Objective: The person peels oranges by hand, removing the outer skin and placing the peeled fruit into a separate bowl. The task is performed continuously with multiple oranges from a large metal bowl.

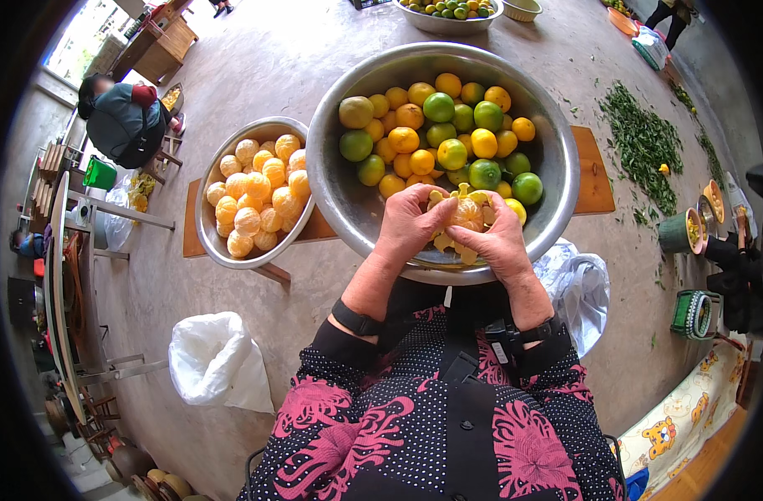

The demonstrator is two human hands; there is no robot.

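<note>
Between both hands is a partly peeled mandarin (466,215), its yellow peel spread outward in flaps and its pale orange flesh showing. My left hand (412,219) grips it from the left, thumb against the fruit. From the right, my right hand (491,241) holds it with the thumb low on the flesh. Both hands are over the near part of a large metal basin (322,181), which contains many unpeeled green and orange citrus fruits (441,134). Left of it, a smaller metal basin (207,228) is heaped with peeled mandarins (256,188).
A wooden bench (591,169) supports the basins. A white sack (215,360) stands on the floor at left, and a silvery plastic bag (575,291) lies right of my lap. Leaves (644,138) are scattered at right. A seated person (121,116) is at upper left.
</note>
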